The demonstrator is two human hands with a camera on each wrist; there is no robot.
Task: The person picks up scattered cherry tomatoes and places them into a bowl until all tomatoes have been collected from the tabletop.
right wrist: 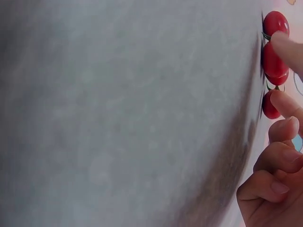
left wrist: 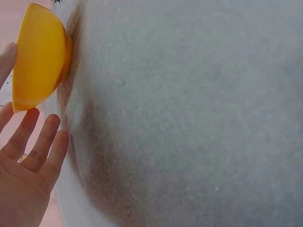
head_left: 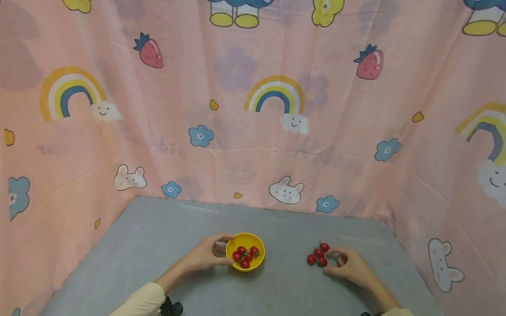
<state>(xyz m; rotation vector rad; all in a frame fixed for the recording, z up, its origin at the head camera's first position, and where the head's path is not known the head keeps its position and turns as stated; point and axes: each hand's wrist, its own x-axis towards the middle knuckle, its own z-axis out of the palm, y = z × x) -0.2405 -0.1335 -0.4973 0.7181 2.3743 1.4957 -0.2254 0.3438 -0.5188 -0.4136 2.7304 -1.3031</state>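
pale sleeves (head_left: 138,300) nearest, behind both hands. left hand (head_left: 203,254): thumb and forefinger spread at the rim of a yellow bowl (head_left: 246,238), gripping its side; other fingers extended. small red tomatoes (head_left: 248,256) inside the bowl. right hand (head_left: 352,265): released, thumb and forefinger apart at a loose tomato cluster (head_left: 319,253) by their tips; contact unclear. grey desk (head_left: 284,285) beneath both hands. pink printed curtain (head_left: 336,114) beyond them.
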